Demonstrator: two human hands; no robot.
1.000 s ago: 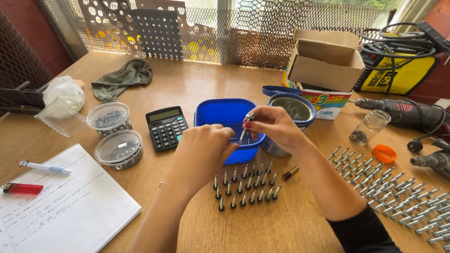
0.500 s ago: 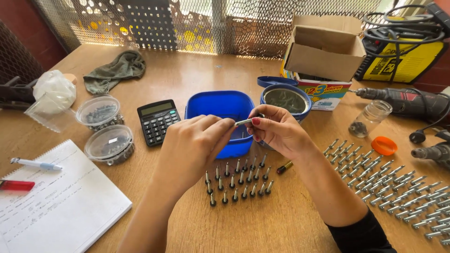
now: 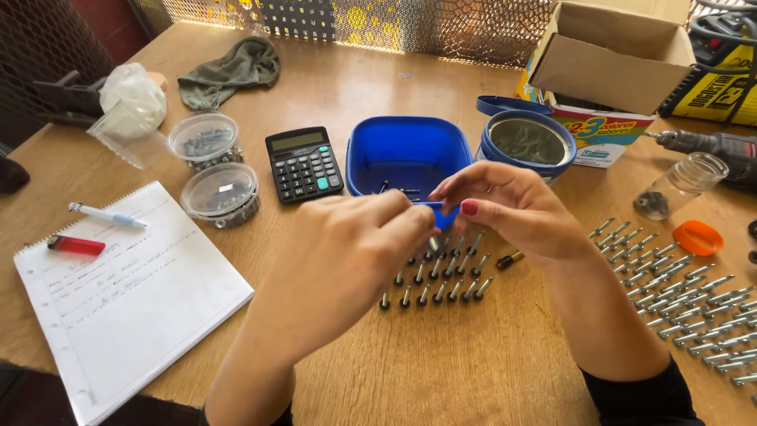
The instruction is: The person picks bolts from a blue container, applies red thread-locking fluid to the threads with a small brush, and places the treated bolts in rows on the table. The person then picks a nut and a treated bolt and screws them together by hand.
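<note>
Blue tub (image 3: 408, 150), black calculator (image 3: 304, 164), red lighter (image 3: 75, 245), orange cap (image 3: 698, 237), olive cloth (image 3: 230, 69), white lined notebook (image 3: 126, 296) noted; red-painted thumbnail seen on right hand (image 3: 516, 213).

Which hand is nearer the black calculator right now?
Left. The left hand is just right of and below the calculator; the right hand is farther right, past the blue tub.

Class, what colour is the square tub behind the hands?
Blue tub, clearest in the head view.

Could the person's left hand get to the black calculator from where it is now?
Probably yes. The left hand is just right of the calculator, and only bare wooden table lies between them. But its fingertips seem to be pinching a small screw, so they are not free.
</note>
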